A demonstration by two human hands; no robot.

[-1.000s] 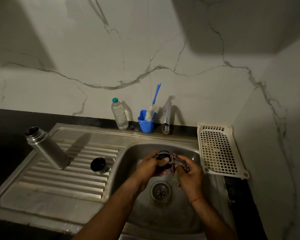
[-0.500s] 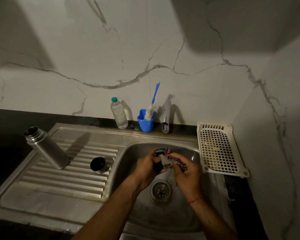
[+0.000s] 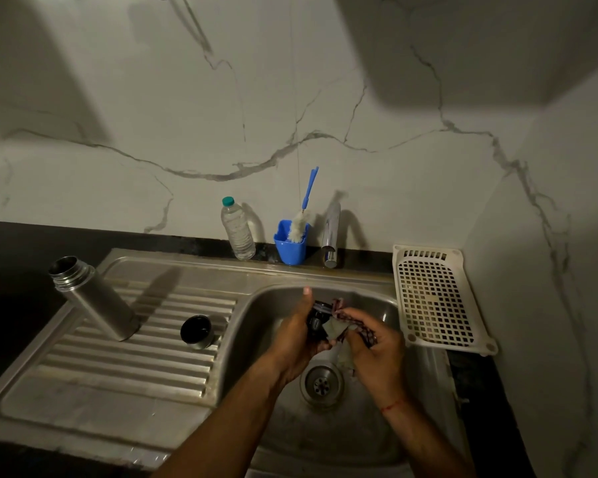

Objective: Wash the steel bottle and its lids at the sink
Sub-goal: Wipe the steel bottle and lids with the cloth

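The brushed steel bottle (image 3: 94, 301) and ridged steel sink (image 3: 125, 405) are gleaming dully. The far clear plastic bottle (image 3: 238, 232), blue plastic cup (image 3: 289, 248) and white perforated plastic tray (image 3: 428, 298) are looking smooth.

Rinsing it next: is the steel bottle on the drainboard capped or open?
Open. The steel bottle shows a bare threaded mouth; one lid lies apart on the drainboard.

Left hand (image 3: 296, 339), right hand (image 3: 377, 360) bare; forearms bare; thin red thread (image 3: 393, 405) round right wrist.
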